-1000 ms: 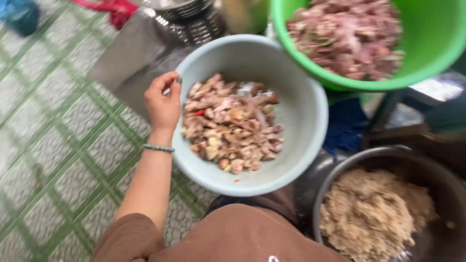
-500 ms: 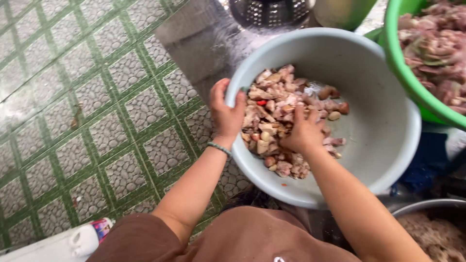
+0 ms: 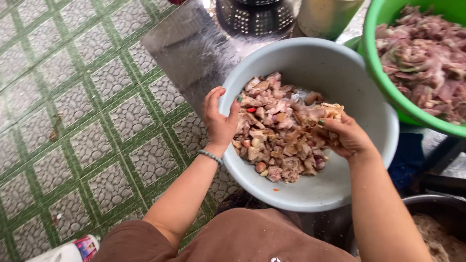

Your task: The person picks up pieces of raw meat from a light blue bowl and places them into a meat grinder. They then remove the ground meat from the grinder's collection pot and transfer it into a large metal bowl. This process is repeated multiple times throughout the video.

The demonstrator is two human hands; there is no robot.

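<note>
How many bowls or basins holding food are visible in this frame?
3. The grey bowl of chopped meat sits centre, gripped by the left hand; the green basin is upper right; a dark metal pot shows partly at lower right. Others may lie off-frame.

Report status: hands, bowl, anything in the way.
Left hand grips grey bowl rim. Right hand lifts a handful of chopped meat. Green basin crowds bowl's far side.

Left hand (image 3: 219, 122): grips rim of pale grey bowl (image 3: 359, 77).
Right hand (image 3: 345, 136): cupped, lifting handful of chopped meat pieces (image 3: 272, 131).
Green basin (image 3: 376, 58): behind, meat-filled.
</note>
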